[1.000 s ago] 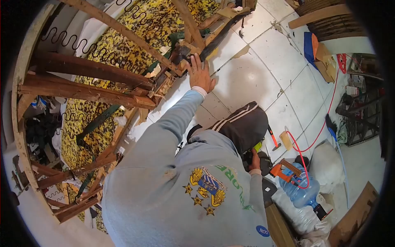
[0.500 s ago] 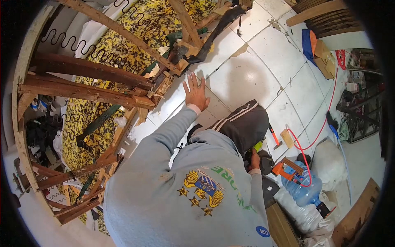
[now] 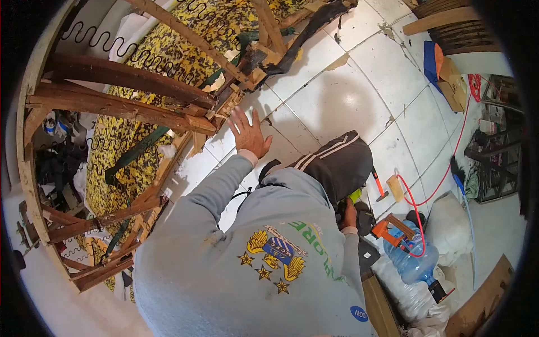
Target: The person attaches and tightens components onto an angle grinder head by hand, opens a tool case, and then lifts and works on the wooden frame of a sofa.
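My left hand (image 3: 251, 136) is stretched out with its fingers spread, holding nothing. It hovers beside the splintered lower rail of a wooden furniture frame (image 3: 126, 112); I cannot tell whether the fingertips touch it. Zigzag springs (image 3: 101, 38) and dark green webbing strips (image 3: 135, 159) run across the frame. Low at my side, my right hand (image 3: 349, 214) is closed around a black and lime-green object (image 3: 355, 195), mostly hidden by my leg and sleeve. An orange-handled hammer (image 3: 379, 185) lies on the floor near that hand.
An orange nail gun (image 3: 390, 231) with a red air hose (image 3: 418, 202) rests by a blue water bottle (image 3: 412, 255). White sacks (image 3: 449, 227) lie behind. A cardboard box (image 3: 452, 84) stands farther off. Yellow-patterned fabric (image 3: 129, 129) is behind the frame.
My left hand has drawn left and slightly back toward me, fingers still spread. My right hand keeps its hold. The view has shifted a little.
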Tool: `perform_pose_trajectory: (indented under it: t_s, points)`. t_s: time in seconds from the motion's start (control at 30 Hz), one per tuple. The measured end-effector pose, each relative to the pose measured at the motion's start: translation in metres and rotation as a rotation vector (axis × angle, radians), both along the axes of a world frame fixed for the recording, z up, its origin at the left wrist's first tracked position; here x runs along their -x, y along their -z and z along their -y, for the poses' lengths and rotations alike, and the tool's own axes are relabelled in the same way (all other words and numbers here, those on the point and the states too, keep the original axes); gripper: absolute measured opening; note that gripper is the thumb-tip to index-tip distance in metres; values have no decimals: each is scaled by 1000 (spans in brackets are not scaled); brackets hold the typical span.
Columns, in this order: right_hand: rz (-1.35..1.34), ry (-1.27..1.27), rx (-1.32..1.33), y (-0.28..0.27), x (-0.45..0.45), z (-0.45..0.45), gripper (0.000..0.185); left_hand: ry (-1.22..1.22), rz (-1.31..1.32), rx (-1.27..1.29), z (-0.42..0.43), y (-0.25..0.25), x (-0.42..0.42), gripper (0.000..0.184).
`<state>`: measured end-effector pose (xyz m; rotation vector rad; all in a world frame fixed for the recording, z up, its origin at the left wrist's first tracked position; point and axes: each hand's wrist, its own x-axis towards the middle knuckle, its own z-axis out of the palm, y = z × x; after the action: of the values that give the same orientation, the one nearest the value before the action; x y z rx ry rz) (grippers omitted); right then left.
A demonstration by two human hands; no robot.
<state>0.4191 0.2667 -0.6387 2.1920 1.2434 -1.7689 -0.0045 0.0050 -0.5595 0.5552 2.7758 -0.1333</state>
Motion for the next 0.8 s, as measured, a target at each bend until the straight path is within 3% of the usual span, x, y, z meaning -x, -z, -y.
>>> perform_pose_trajectory:
  t_s: [0.1,0.3,0.5,0.6,0.7,0.8]
  points:
    - [19,0,13,15,-7,-5,56,39,29,81,5,4,4,104]
    - [-35,28,6,1,1,1,53,-38,-27,-125,0,21,1,99]
    - [-27,13,-5,9,-3,0,55,-47,-121,-669,18,24,0,95]
    - [4,-21,-21,2,3,0,57,-410,160,-864,26,43,3,85]
    - [17,-34,-22,6,0,-1,59,-1497,828,-1577,18,21,19,97]
    - [2,-63,-29,17,-12,-5,60,-1558,756,-1890,25,30,45,100]
